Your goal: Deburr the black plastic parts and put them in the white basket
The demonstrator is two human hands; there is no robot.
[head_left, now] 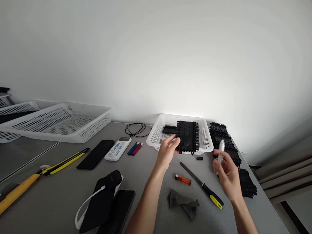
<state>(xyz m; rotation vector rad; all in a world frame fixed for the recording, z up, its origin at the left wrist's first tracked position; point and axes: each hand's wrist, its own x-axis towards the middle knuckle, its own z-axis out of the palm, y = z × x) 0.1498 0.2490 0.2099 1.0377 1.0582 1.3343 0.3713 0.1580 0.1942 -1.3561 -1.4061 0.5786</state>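
My left hand [170,148] grips a black ribbed plastic part [187,137] by its lower left edge, holding it upright in front of a white basket [155,133]. Another black part [169,129] lies inside that basket. My right hand [225,169] pinches a slim whitish, translucent object [221,152], slightly blurred, to the right of the held part. Stacks of similar black parts [246,182] stand beyond my right hand along the table's right side.
Between my arms lie a file [192,172], an orange lighter [182,179], a grey cloth [182,203] and a small black piece [199,158]. Leftward are two lighters [135,148], a white power bank [118,149], phones [96,154], a yellow cutter [65,162] and empty baskets [80,138].
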